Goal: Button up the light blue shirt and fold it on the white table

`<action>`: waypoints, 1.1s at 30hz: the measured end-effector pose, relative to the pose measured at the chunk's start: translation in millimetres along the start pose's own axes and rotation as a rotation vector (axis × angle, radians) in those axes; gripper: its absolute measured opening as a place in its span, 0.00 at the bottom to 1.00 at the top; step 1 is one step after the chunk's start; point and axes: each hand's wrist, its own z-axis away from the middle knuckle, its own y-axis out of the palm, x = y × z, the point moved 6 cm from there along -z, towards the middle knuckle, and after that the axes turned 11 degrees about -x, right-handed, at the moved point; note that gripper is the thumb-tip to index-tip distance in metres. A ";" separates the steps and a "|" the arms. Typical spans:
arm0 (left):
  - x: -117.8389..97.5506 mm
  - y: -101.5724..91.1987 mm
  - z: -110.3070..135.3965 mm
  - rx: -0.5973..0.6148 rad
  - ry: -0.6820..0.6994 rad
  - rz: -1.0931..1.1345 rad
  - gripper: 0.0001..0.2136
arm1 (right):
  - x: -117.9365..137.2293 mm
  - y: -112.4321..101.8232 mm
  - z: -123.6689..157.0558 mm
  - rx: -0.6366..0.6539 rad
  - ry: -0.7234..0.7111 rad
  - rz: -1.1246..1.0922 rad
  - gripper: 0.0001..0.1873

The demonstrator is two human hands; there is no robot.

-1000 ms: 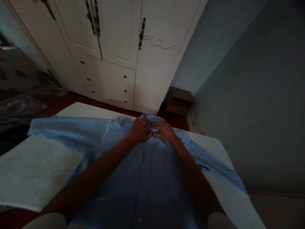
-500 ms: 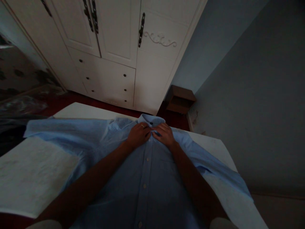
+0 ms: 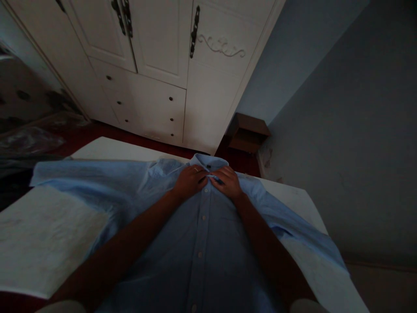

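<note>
A light blue button-up shirt [image 3: 176,243] lies front side up, its sleeves spread to both sides and its collar [image 3: 208,161] at the far edge. Just below the collar, my left hand [image 3: 190,181] pinches the front placket; a ring shows on one finger. From the other side my right hand [image 3: 228,181] grips the same stretch of placket, fingertips almost meeting those of my left. Several pale buttons run down the placket towards me. What exactly sits between the fingertips is too small and dark to make out.
The shirt rests on a white table [image 3: 48,234]. Beyond it stands a white wardrobe [image 3: 156,95] with dark handles, and a small brown cabinet [image 3: 249,132] near the grey wall [image 3: 345,152]. Dark cloth [image 3: 16,174] lies at the left, with clear plastic [image 3: 32,141] behind.
Both hands stay at the top of the placket, with small finger movements and the right hand slightly farther right. The view has tilted a little downward.
</note>
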 end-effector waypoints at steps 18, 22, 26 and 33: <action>14.4 3.8 -3.8 0.068 -0.220 0.195 0.08 | -4.7 -0.3 -1.0 -0.023 0.101 -0.049 0.11; 13.5 3.7 -3.2 0.066 -0.204 0.216 0.09 | -5.0 2.1 0.4 0.021 0.066 -0.102 0.11; 13.8 7.6 -4.1 0.100 -0.176 0.217 0.11 | -2.0 3.6 0.4 0.089 -0.004 -0.134 0.09; 21.6 11.9 -5.3 0.139 -0.155 0.237 0.09 | 6.0 -3.6 0.8 0.130 -0.080 -0.099 0.06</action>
